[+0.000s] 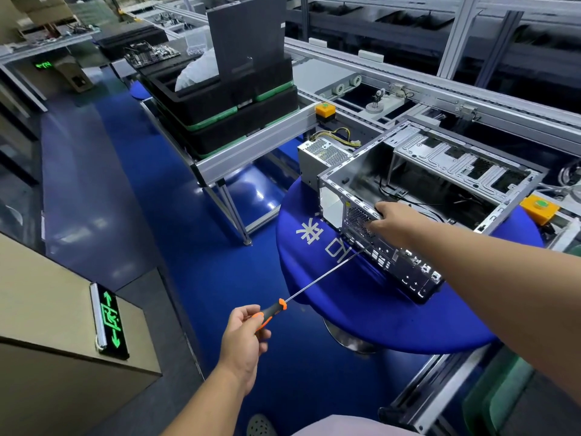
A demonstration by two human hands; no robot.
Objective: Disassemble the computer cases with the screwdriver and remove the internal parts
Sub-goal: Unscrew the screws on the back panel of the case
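Lying on its side on a round blue table [361, 313] with white printed characters: an open grey sheet-metal computer case [418, 196], side panel off, rear port panel turned toward the camera. Inside, bare metal floor, a few loose black cables [408, 196] and a perforated silver drive cage [456, 165] at the far end. Just behind the case, touching or nearly touching it, a silver boxed power supply [320, 155] with yellow and black wires [341, 138] sprouting from its top.

Gripping the case's upper rear edge beside the fan grille: right hand [393, 220], fingers curled over the rim. Wrapped round the black-and-orange handle of a long thin-shafted screwdriver [314, 284]: left hand [243, 336], clamped on it, the tip reaching the lower rear corner of the case near the port panel; exact contact point too small to tell.

Further back, on an aluminium-framed conveyor line [257, 146], stacked black plastic trays with green edging [226, 111]; in the top tray, a tall dark flat panel [248, 42] standing upright and a white plastic bag [198, 70] beside it. Behind that, a green circuit board [151, 53] lying on another black tray. Mounted on the frame, a yellow button box [325, 110], and a second one [539, 209] right of the case.

Underfoot, glossy blue floor [110, 190]. Lower left, a beige block [47, 309] bearing a lit green exit sign [110, 322].
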